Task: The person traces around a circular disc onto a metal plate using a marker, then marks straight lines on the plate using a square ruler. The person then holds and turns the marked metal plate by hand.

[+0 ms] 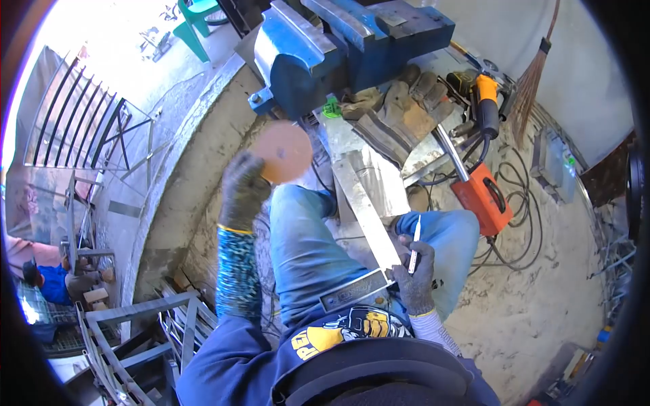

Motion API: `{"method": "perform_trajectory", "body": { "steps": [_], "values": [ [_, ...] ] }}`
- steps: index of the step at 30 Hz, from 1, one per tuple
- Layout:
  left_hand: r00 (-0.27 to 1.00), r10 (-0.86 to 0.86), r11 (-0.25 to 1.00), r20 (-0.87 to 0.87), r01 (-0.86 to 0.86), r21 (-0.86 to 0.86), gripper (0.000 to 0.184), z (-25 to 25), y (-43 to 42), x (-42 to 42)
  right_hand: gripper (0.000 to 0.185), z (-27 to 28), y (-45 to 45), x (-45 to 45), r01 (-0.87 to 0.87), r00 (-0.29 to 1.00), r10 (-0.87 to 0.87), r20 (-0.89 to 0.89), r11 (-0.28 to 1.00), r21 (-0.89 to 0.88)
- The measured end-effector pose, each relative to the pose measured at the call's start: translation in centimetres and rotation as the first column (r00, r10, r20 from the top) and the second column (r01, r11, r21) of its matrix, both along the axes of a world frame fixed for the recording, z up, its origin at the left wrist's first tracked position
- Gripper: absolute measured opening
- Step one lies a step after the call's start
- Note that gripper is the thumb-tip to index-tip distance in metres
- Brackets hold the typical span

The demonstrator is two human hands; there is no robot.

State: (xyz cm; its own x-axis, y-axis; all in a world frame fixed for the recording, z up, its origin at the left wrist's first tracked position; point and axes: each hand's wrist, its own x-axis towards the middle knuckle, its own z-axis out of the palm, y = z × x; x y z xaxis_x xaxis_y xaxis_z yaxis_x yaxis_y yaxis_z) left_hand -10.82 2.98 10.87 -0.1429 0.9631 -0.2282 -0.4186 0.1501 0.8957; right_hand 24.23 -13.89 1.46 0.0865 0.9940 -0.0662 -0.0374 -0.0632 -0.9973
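Note:
My left hand (244, 193), in a dark glove, grips a round reddish-brown disc (283, 152) by its edge. It is raised beside my left knee, and the disc has a small hole in its middle. My gloved right hand (416, 276) holds a slim white marker (415, 247) with its tip pointing up. Under and beside that hand lies a square with a dark stock (355, 289), across my lap. A long pale metal strip (365, 210) runs from the square up between my knees; whether my right fingers also press on it I cannot tell.
A blue bench vise (305, 61) stands ahead. Leather gloves (399, 115) lie beneath it on sheet metal. To the right are a yellow-and-black power tool (486, 101), an orange box (482, 199) with coiled cable, and a broom (531, 88). Metal frames (142, 331) stand lower left; another person (57, 284) sits beyond.

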Motion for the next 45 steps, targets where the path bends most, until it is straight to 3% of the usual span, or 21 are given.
{"method": "perform_trajectory", "body": {
  "steps": [5, 8, 10, 13, 14, 15, 16, 18, 19, 20, 21, 24, 26, 27, 28, 31, 34, 35, 40, 42, 45],
  "values": [
    [0.872, 0.085, 0.951, -0.483, 0.073, 0.299, 0.027, 11.9, 8.2, 1.1, 0.049, -0.7, 0.3, -0.3, -0.010, 0.999, 0.013, -0.037, 0.996, 0.087],
    [0.742, -0.030, 0.929, -0.670, 0.269, 0.255, 0.022, 15.3, 16.3, 3.2, 0.051, -0.9, 0.5, -1.1, 0.013, 0.991, 0.003, -0.134, 0.992, 0.123],
    [0.792, -0.139, 0.979, -0.595, 0.201, 0.039, 0.023, 15.3, 20.8, 4.0, 0.052, -1.0, 0.6, -1.4, 0.026, 0.995, -0.010, -0.097, 0.986, 0.167],
    [0.669, -0.164, 0.969, -0.725, 0.246, 0.008, 0.022, 13.8, 25.8, 2.5, 0.053, -1.2, 0.6, -1.2, 0.018, 1.000, -0.021, 0.015, 0.980, 0.196],
    [0.028, 0.108, 0.881, -0.994, 0.461, 0.109, 0.022, 12.8, 28.3, 0.6, 0.053, -1.1, 0.8, -1.0, 0.021, 1.000, -0.024, 0.014, 0.980, 0.198],
    [-0.539, 0.484, 0.754, -0.689, 0.657, 0.015, 0.023, 13.0, 28.5, 0.5, 0.053, -0.8, 0.9, -0.8, 0.018, 0.998, -0.029, 0.050, 0.976, 0.217],
    [-0.540, 0.479, 0.754, -0.693, 0.657, 0.009, 0.023, 12.9, 28.9, 0.7, 0.054, -0.7, 0.9, -0.7, 0.012, 0.996, -0.032, 0.086, 0.973, 0.229],
    [-0.739, 0.421, 0.807, -0.525, 0.570, -0.155, 0.033, 14.5, 26.8, 2.5, 0.054, -0.6, 1.0, -0.8, 0.015, 0.997, -0.031, 0.069, 0.976, 0.216],
    [-0.271, 0.112, 0.982, -0.956, 0.180, 0.064, 0.046, 12.5, 29.9, 1.7, 0.054, -0.5, 1.2, -0.8, 0.024, 0.998, -0.037, 0.054, 0.977, 0.214],
    [-0.298, 0.246, 0.969, -0.922, 0.112, 0.222, 0.057, 12.5, 29.6, 1.8, 0.054, -0.7, 1.3, -0.9, 0.017, 0.998, -0.028, 0.054, 0.981, 0.194],
    [-0.299, 0.222, 0.974, -0.928, 0.109, 0.198, 0.057, 13.1, 27.7, 2.5, 0.054, -1.0, 1.3, -0.9, 0.026, 0.998, -0.036, 0.049, 0.982, 0.189],
    [0.523, 0.468, 0.837, -0.712, -0.004, 0.547, 0.046, 13.4, 17.5, 4.3, 0.054, -2.0, 1.4, -1.1, 0.060, 0.998, -0.060, -0.009, 0.987, 0.149],
    [0.184, 0.405, 0.782, -0.896, 0.439, 0.444, 0.034, 9.2, 10.9, 1.7, 0.053, -2.6, 1.7, -1.0, 0.069, 0.995, -0.080, 0.061, 0.985, 0.161],
    [0.668, 0.103, 0.829, -0.737, 0.352, 0.435, 0.028, 5.3, 5.8, 3.5, 0.051, -1.9, 2.0, -1.3, 0.079, 0.993, -0.092, 0.075, 0.984, 0.160],
    [0.809, 0.017, 0.825, -0.587, 0.321, 0.465, 0.027, 1.3, 1.3, 5.1, 0.049, -1.2, 2.3, -1.3, 0.068, 0.988, -0.089, 0.128, 0.985, 0.156],
    [0.749, -0.252, 0.968, -0.613, 0.206, -0.146, 0.024, -2.6, -8.6, 6.9, 0.051, -2.1, 3.0, -2.0, 0.098, 0.963, -0.117, 0.244, 0.991, 0.089],
    [0.825, -0.120, 0.978, -0.552, 0.002, -0.209, 0.026, -5.5, -14.8, 6.9, 0.055, -1.4, 3.9, -3.5, 0.162, 0.966, -0.168, 0.198, 0.986, 0.047],
    [0.917, -0.137, 0.944, -0.374, 0.006, -0.329, 0.028, -4.7, -16.6, 7.7, 0.055, -2.1, 4.3, -4.0, 0.195, 0.972, -0.199, 0.127, 0.980, 0.042],
    [0.916, -0.364, 0.806, -0.171, 0.217, -0.550, 0.028, -5.9, -22.3, 9.4, 0.056, -1.1, 4.7, -4.9, 0.266, 0.963, -0.264, 0.045, 0.964, -0.027],
    [0.864, -0.469, 0.799, -0.183, 0.327, -0.504, 0.028, -7.4, -21.4, 9.5, 0.057, -0.6, 4.6, -5.7, 0.291, 0.940, -0.300, -0.162, 0.954, -0.076],
    [0.805, -0.446, 0.883, -0.390, 0.467, -0.045, 0.024, -8.1, -18.7, 12.2, 0.059, -0.2, 4.5, -6.6, 0.270, 0.920, -0.301, -0.251, 0.951, -0.149]
  ]
}}
